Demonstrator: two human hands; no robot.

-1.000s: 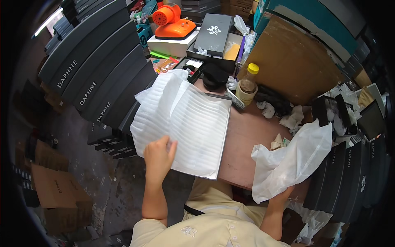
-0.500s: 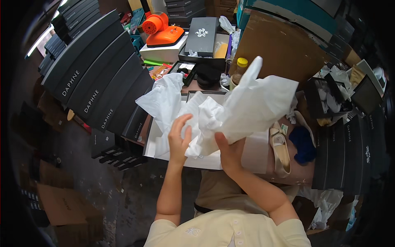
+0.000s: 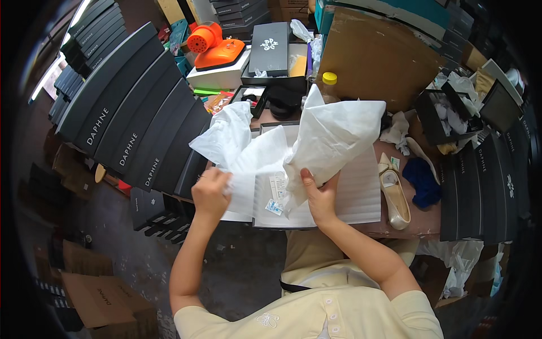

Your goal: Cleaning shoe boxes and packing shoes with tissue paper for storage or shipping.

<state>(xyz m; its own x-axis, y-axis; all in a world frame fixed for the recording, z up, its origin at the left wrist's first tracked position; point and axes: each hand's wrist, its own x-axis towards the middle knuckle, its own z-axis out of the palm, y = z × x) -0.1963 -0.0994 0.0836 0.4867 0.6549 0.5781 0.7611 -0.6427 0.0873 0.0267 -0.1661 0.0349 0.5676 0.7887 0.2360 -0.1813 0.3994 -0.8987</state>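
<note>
My right hand (image 3: 322,200) grips a bundle of white tissue paper (image 3: 341,133), thumb on the near side; anything wrapped inside is hidden. My left hand (image 3: 212,192) is closed, its fingers curled on the left edge of loose white tissue paper (image 3: 240,152) that spreads over an open shoe box (image 3: 296,128). Between the hands, the box's inside shows a white slip and a small blue-and-white packet (image 3: 274,207). A white foam sheet (image 3: 361,195) lies under my right hand. Farther right rests a pale, pointed shoe (image 3: 396,199), beside a dark blue cloth (image 3: 422,181).
Dark shoe boxes (image 3: 127,107) stand in a leaning row at left, others (image 3: 480,186) at right. Behind are an orange device (image 3: 217,48) on a white box, a grey box (image 3: 269,50), a yellow-capped bottle (image 3: 329,85) and a large brown carton (image 3: 378,59).
My left hand has moved left and closed, drawing the tissue paper apart. The bundle in my right hand has come away from it, uncovering the slip and packet. The view has shifted slightly.
</note>
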